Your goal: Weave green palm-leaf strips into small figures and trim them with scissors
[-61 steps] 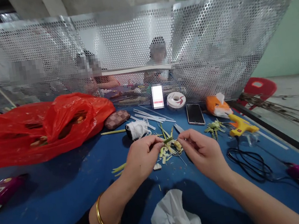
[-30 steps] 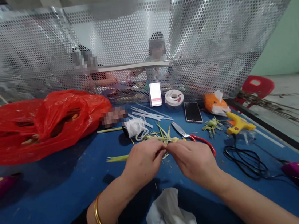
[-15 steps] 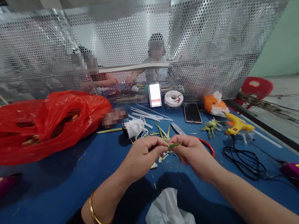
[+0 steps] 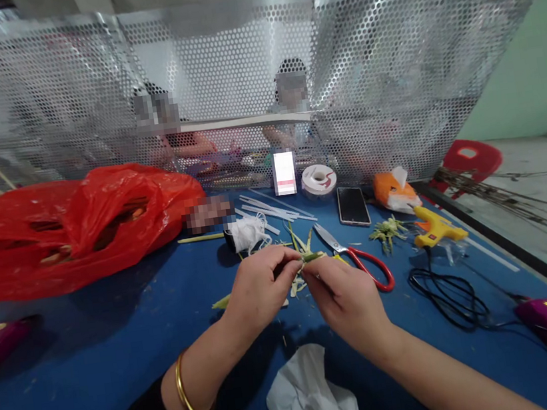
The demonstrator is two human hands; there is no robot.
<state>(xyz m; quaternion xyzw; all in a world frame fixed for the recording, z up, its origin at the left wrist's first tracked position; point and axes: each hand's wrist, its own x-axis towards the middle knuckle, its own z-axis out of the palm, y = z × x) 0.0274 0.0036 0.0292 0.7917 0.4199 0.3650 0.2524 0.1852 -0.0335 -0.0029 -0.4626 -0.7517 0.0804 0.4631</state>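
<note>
Close together over the middle of the blue table, my two hands pinch a small green leaf piece (image 4: 313, 256). My left hand (image 4: 264, 285) has thumb and forefinger closed at its left end. The fingers of my right hand (image 4: 346, 293) are closed on it from the near side and partly cover it. Below the hands lie pale green leaf scraps (image 4: 295, 287). Red-handled scissors (image 4: 355, 256) rest just right of my right hand, blades pointing away. Beyond my left hand sits a spool of white string (image 4: 247, 233).
A red plastic bag (image 4: 80, 230) covers the left back. Behind stand a ribbon roll (image 4: 319, 181), a phone (image 4: 353, 206) and an orange tissue pack (image 4: 395, 190). At right lie a yellow glue gun (image 4: 438, 226) and its black cord. A white cloth (image 4: 312, 395) lies in front.
My right hand has shifted left and turned, its fingers now bent nearer my left fingertips. More of the scissors shows. The leaf piece has tilted and risen slightly.
</note>
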